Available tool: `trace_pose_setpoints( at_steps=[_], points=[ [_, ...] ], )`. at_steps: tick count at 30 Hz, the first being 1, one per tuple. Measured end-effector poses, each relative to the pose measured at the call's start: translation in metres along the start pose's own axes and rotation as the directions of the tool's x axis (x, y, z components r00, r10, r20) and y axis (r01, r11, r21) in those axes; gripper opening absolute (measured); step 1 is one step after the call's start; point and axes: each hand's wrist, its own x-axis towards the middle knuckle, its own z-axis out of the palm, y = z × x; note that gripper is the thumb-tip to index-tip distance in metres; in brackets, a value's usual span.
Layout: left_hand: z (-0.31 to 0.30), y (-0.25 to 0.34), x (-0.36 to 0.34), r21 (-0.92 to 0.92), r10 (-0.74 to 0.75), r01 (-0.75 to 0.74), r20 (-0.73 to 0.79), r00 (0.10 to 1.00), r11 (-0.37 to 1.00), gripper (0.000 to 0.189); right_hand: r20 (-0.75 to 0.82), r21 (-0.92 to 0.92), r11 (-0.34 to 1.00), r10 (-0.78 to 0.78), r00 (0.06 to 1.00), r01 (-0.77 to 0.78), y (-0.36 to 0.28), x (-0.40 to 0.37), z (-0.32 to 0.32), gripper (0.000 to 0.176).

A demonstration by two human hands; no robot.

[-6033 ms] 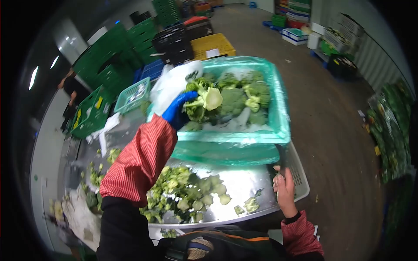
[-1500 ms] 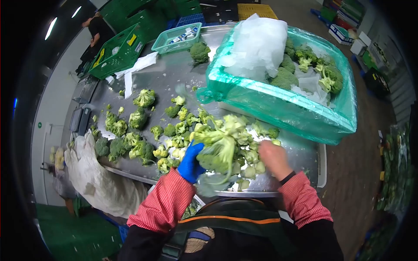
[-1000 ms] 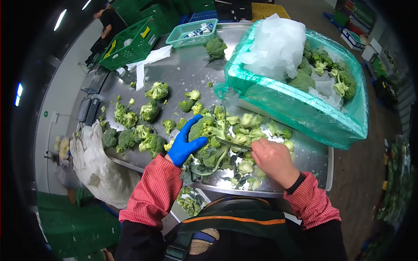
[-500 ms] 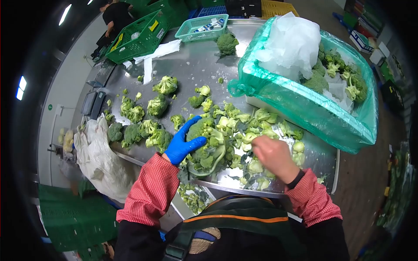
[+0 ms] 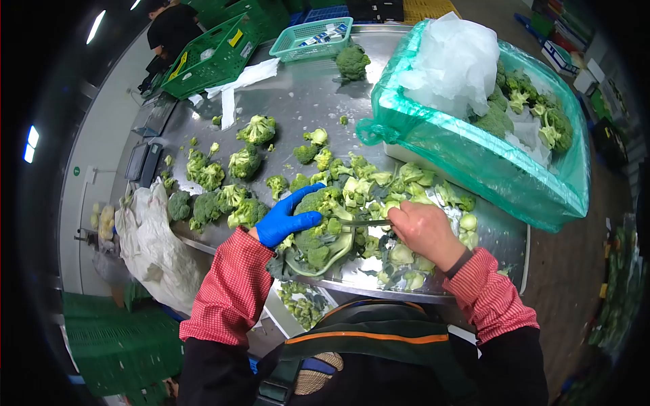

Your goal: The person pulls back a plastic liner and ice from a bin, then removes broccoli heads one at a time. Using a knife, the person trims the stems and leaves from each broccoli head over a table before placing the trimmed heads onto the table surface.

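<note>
My left hand (image 5: 284, 220), in a blue glove, is wrapped round a large broccoli head (image 5: 318, 237) near the table's front edge. My bare right hand (image 5: 425, 232) grips a knife, its handle hidden in the fist. The narrow blade (image 5: 365, 222) points left, and its tip reaches the stalk side of the broccoli. Under and around my right hand lie many cut stalk pieces and leaves (image 5: 401, 254). Left of my gloved hand, trimmed broccoli florets (image 5: 249, 212) rest on the metal.
A crate lined with green plastic (image 5: 474, 159) holds broccoli and ice at the right. On the steel table (image 5: 298, 95) also stand a light green basket (image 5: 311, 44) and a green crate (image 5: 213, 57). A white sack (image 5: 159, 237) hangs at the left. Another person (image 5: 175, 27) stands far left.
My right hand has moved slightly, and the knife blade now shows clearly, reaching across to the broccoli. My left hand still holds the same head.
</note>
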Motion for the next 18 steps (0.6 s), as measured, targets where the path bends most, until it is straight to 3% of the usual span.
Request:
trace_pose_setpoints(
  at_steps=[2,5,6,10,12,14,15,16,17,18],
  points=[
    [0.007,0.001,0.000,-0.015,-0.078,0.078,-0.019,0.997,0.997,0.081,-0.020,0.043,0.999,0.004,1.000,-0.003,0.012,-0.005,0.014,0.012],
    [-0.011,-0.007,-0.014,-0.228,-0.027,0.026,-0.001,1.000,0.973,0.077,0.034,-0.070,0.949,0.309,0.951,-0.306,0.047,-0.038,0.034,0.011],
    [-0.014,-0.006,-0.018,-0.206,-0.011,0.007,-0.020,1.000,0.978,0.075,-0.011,-0.025,0.939,0.343,0.939,-0.343,0.048,-0.042,0.035,0.011],
    [0.001,-0.021,-0.002,-0.160,0.018,-0.041,-0.144,0.989,0.986,0.073,-0.131,0.325,0.917,0.286,0.949,-0.231,-0.008,0.003,0.012,0.023],
    [0.014,0.000,-0.001,-0.321,-0.152,0.083,-0.197,0.969,0.944,0.073,-0.175,0.412,0.908,0.166,0.970,-0.081,-0.037,0.020,-0.004,0.032],
    [0.011,-0.009,0.000,-0.520,-0.315,0.200,-0.143,0.938,0.830,0.066,-0.054,0.326,0.945,0.044,0.998,-0.025,-0.054,0.027,-0.017,0.035],
    [0.010,-0.021,0.002,-0.687,-0.333,0.260,0.027,0.943,0.679,0.065,0.011,0.286,0.958,-0.016,1.000,0.012,-0.058,0.030,-0.019,0.037],
    [0.012,-0.031,0.003,-0.804,-0.307,0.331,0.195,0.931,0.494,0.063,-0.086,0.269,0.957,-0.085,0.993,0.106,-0.057,0.030,-0.009,0.042],
    [0.013,-0.038,0.003,-0.865,-0.239,0.411,0.351,0.905,0.288,0.061,-0.129,0.354,0.929,-0.059,0.990,0.102,-0.056,0.029,0.001,0.040],
    [0.018,-0.036,0.003,-0.874,-0.264,0.335,0.250,0.932,0.352,0.057,-0.171,0.435,0.894,-0.033,0.985,0.105,-0.055,0.032,0.009,0.038]
  ],
)
